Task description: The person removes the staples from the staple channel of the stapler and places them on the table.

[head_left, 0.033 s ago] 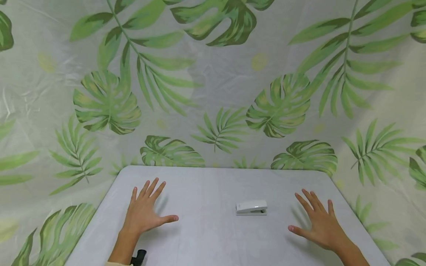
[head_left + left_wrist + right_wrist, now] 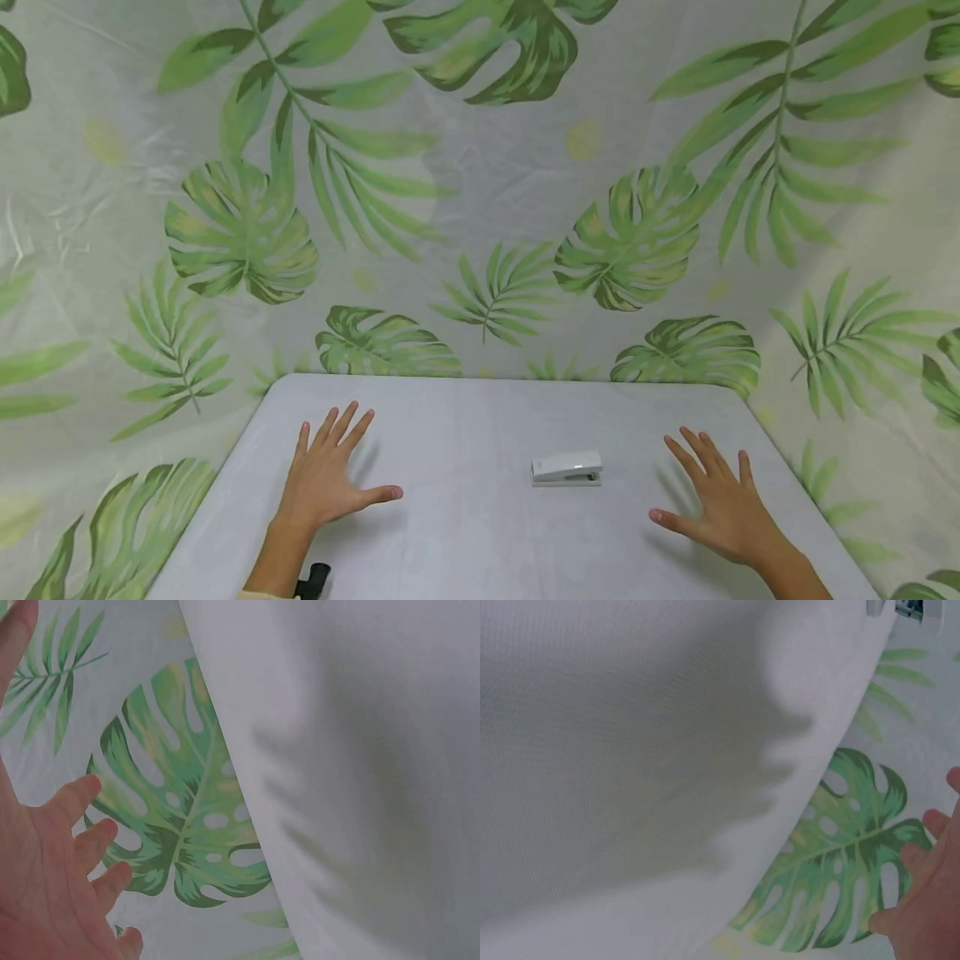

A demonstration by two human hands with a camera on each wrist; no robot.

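Legible text: none in any of the three views. White stapler (image 2: pixel 567 463): no lettering, brand or number can be read on its casing; at this size any fine marking is too small to tell. Tabletop (image 2: pixel 450 475): no readable characters. Backdrop cloth (image 2: pixel 495 179): printed leaf pattern only, no words or signs legible. Black wrist fitting (image 2: pixel 316 578), partly cut off by the frame: no label readable.
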